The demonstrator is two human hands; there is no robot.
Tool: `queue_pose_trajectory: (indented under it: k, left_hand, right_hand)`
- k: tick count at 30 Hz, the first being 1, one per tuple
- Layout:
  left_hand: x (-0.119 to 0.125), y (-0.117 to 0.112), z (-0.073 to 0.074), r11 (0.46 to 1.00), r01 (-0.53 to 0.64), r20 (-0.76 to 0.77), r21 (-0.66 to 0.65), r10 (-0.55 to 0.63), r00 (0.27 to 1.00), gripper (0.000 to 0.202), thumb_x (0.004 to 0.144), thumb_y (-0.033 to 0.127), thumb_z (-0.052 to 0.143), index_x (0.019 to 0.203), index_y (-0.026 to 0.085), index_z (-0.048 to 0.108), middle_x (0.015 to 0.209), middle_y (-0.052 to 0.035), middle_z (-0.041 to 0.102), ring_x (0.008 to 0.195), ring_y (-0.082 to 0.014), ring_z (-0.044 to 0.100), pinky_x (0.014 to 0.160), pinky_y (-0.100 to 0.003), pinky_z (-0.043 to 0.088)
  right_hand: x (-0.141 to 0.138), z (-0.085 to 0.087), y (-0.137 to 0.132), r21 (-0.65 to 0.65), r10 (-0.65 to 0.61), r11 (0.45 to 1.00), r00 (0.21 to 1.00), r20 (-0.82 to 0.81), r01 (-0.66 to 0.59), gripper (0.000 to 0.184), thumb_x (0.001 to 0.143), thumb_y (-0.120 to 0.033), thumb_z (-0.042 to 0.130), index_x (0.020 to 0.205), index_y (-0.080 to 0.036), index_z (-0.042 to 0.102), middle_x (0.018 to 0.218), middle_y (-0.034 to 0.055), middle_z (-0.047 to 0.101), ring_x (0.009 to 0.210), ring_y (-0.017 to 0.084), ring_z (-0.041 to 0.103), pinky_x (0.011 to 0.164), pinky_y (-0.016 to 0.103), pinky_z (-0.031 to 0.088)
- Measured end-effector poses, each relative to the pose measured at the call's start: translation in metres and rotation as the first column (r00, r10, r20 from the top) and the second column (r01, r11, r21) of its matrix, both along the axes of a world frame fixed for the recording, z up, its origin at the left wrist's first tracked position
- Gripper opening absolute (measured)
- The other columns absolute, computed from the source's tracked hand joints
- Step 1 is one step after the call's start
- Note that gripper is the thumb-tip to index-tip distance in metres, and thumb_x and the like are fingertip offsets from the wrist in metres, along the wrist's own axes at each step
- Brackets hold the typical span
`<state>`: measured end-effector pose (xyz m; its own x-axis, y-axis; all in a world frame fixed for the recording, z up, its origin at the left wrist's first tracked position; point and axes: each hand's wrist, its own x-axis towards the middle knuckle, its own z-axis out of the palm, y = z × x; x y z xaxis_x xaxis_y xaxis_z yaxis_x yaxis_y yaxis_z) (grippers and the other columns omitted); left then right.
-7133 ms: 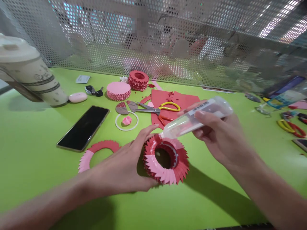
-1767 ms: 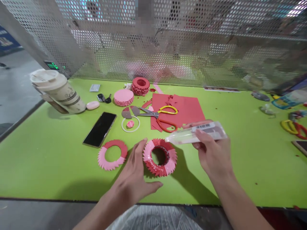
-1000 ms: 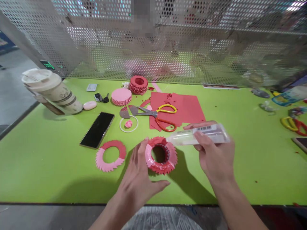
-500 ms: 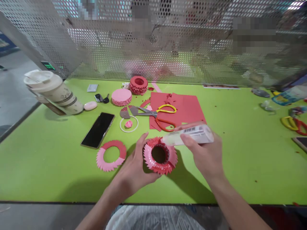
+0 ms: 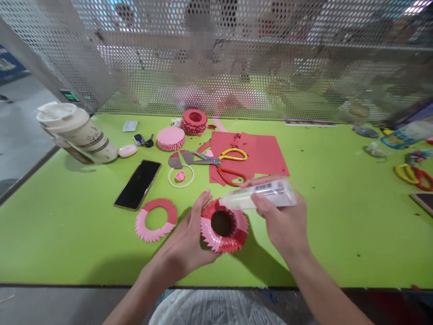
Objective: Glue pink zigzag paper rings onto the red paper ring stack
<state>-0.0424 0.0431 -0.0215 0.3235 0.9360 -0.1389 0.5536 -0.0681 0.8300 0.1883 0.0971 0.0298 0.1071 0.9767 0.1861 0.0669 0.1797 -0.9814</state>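
**Clear squeeze tube (image 5: 260,195) held over a spiked paper ring (image 5: 237,240)**

At the far left of the green tabletop (image 5: 64,253), a cream lidded tumbler (image 5: 79,135) lies tilted, with a pink oval case (image 5: 127,150) just beside it and a black smartphone (image 5: 137,185) nearer the middle. Right of the phone lies a flat toothed paper ring (image 5: 154,220), half red and half pink, close to the left hand (image 5: 181,246). That hand's curled fingers (image 5: 206,196) hold the left side of the spiked paper ring, a red and pink band with a dark central hole, near the tabletop's front edge. Behind it are a pink paper stack (image 5: 171,138), a red paper stack (image 5: 194,122), and scissors (image 5: 203,159) with yellow and orange-red handles, partly over a red paper sheet (image 5: 260,151). The right hand (image 5: 279,221) closes around the tube, its nozzle at the ring's rim; whether they touch is hard to tell.
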Motion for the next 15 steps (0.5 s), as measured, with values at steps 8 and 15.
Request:
queue_pose_trajectory:
  k: [8, 15]
  left_hand:
    - [0.002, -0.001, -0.001, 0.997, -0.072, 0.007, -0.026, 0.073, 0.997, 0.131, 0.079, 0.036, 0.095, 0.178, 0.032, 0.009, 0.171, -0.0206, 0.053, 0.153, -0.0423, 0.060, 0.126, -0.062, 0.050]
    - [0.043, -0.023, -0.030, 0.871, -0.350, -0.054, 0.345, 0.391, 0.919, 0.135, 0.073, 0.029, 0.096, 0.176, 0.030, 0.009, 0.164, -0.0238, 0.053, 0.154, -0.0478, 0.055, 0.122, -0.069, 0.050]
  right_hand:
    - [0.001, 0.002, -0.008, 0.053, -0.069, 0.997, 0.988, 0.137, 0.062, 0.013, 0.085, -0.025, 0.088, 0.095, -0.027, 0.080, 0.096, 0.0029, 0.086, 0.083, 0.023, 0.081, 0.072, 0.035, 0.066]
    - [0.030, -0.006, -0.022, 0.098, -0.183, 0.980, 0.978, 0.099, 0.174, 0.010, 0.093, -0.030, 0.085, 0.100, -0.030, 0.078, 0.103, 0.0063, 0.085, 0.095, 0.028, 0.082, 0.069, 0.038, 0.065]
